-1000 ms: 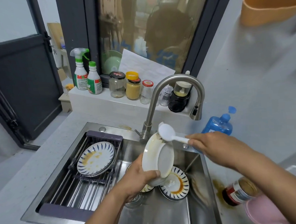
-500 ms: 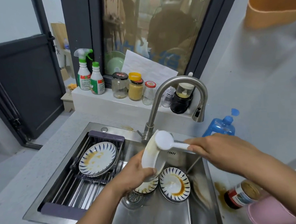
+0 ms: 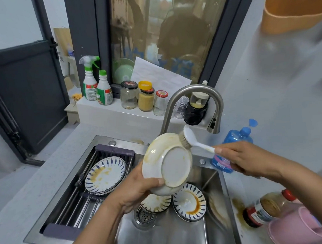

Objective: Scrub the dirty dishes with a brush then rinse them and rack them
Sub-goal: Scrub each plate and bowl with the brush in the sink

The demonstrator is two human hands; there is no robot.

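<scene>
Left hand point(image 3: 135, 188) has its fingers curled round the lower rim of a white plate point(image 3: 167, 163), tilted up over the sink point(image 3: 168, 233) with its underside facing the camera (yellowish smears on the outer rim). Right hand point(image 3: 240, 158) grips the handle of a white dish brush point(image 3: 192, 139), bristles touching the plate's upper right edge, just under the curved faucet point(image 3: 194, 90). Two stained blue-patterned plates point(image 3: 188, 202) sit in the basin by the drain; another point(image 3: 105, 174) rests on the sink rack point(image 3: 82, 198) to the left.
</scene>
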